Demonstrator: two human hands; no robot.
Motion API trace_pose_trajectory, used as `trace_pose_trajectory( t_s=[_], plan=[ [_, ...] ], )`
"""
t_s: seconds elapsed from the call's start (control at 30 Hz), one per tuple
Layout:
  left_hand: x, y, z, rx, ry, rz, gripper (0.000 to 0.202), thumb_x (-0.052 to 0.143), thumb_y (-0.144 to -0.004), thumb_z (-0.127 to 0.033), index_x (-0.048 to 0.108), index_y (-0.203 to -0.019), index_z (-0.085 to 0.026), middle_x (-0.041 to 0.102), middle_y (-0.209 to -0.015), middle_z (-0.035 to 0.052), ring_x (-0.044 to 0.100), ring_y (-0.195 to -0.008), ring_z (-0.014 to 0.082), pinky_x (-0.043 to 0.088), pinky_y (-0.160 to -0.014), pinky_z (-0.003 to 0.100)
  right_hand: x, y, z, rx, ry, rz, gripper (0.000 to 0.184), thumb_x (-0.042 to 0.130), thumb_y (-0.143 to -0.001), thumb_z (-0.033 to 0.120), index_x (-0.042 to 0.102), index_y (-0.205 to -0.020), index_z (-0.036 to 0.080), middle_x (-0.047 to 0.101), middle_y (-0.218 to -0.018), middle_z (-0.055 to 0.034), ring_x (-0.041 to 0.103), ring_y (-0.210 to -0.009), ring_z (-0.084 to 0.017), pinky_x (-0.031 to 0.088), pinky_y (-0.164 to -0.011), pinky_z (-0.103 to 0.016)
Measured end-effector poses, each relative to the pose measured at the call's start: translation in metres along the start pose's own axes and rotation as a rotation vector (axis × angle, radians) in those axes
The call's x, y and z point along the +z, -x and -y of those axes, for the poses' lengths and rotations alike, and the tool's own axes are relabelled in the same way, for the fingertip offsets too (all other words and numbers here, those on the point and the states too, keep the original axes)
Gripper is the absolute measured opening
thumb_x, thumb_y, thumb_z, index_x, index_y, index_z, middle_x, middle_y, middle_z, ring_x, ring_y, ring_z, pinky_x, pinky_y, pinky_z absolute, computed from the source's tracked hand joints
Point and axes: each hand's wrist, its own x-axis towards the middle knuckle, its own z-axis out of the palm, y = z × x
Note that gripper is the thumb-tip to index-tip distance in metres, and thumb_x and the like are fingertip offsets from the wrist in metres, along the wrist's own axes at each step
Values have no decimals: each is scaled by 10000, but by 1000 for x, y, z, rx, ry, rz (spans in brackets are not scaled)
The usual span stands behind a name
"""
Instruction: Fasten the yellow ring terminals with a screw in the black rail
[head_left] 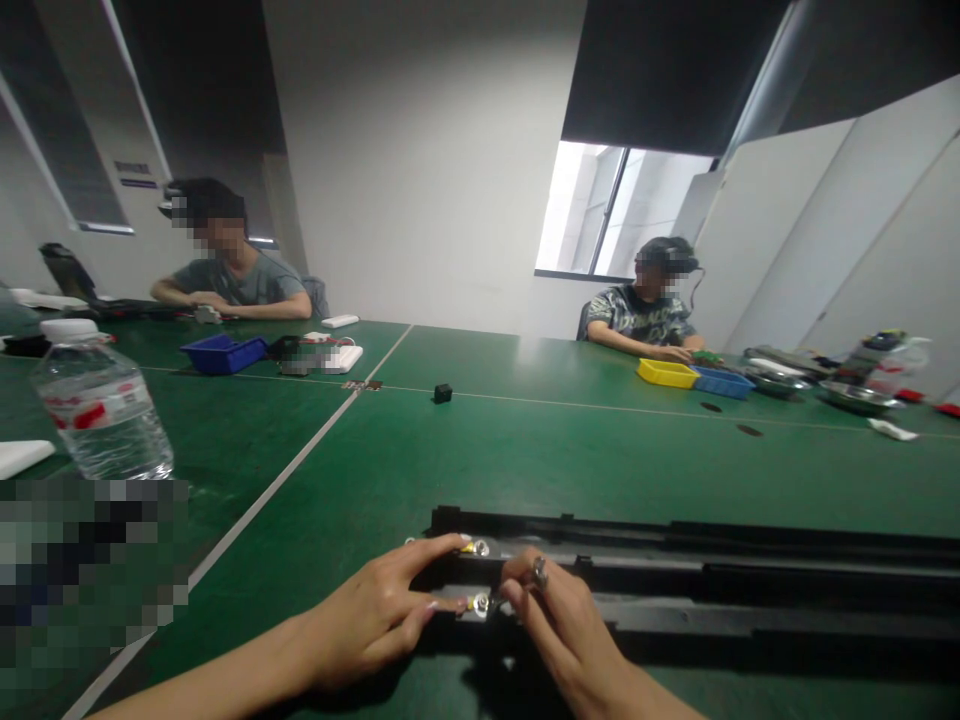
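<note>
Long black rail-like strips [660, 580] lie side by side on the green table in front of me, running off to the right. Near their left ends sit two round silver pieces with yellow tabs, a far one [481, 548] and a near one [481, 603]. My left hand [375, 605] has its fingers spread, one fingertip at each yellow tab. Just right of the near silver piece, my right hand [562, 625] has its fingers closed in a pinch over the strips. What is between those fingertips is hidden. A ring shows on one finger.
Beyond the strips lies a small black block [443, 393]. A water bottle [105, 410] stands at left, with a blue bin [223, 354] behind it. Two co-workers sit across the table; yellow [667, 374] and blue trays [721, 382] and metal bowls [859, 397] are at right.
</note>
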Motion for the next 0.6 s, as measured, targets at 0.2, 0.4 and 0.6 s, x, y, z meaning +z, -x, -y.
trace_pose_trajectory(
  t_s=[0.2, 0.4, 0.6],
  plan=[
    [-1, -1, -2, 9, -1, -31, 390, 320, -1034, -278, 580, -1324, -303, 320, -1541, 37, 466, -1298, 289, 409, -1069, 423, 1, 3, -2, -16, -33, -60, 279, 276, -1034, 290, 521, -931, 205, 584, -807, -20, 597, -720, -133, 484, -684, -222],
    [-2, -1, -3, -3, 14, -17, 395, 315, -1033, -266, 575, -1330, -300, 319, -1538, 47, 459, -1301, 290, 402, -1070, 432, 0, 2, -2, 5, -60, -106, 211, 331, -1023, 272, 527, -1078, 217, 631, -896, -32, 632, -823, -142, 507, -755, -214],
    [-1, 0, -1, -5, 15, -18, 395, 313, -1034, -290, 592, -1314, -291, 320, -1538, 50, 459, -1297, 301, 406, -1066, 445, 2, 3, -3, 35, -65, -109, 229, 320, -1027, 281, 535, -975, 224, 580, -788, 2, 586, -694, -125, 489, -673, -202]
  ],
)
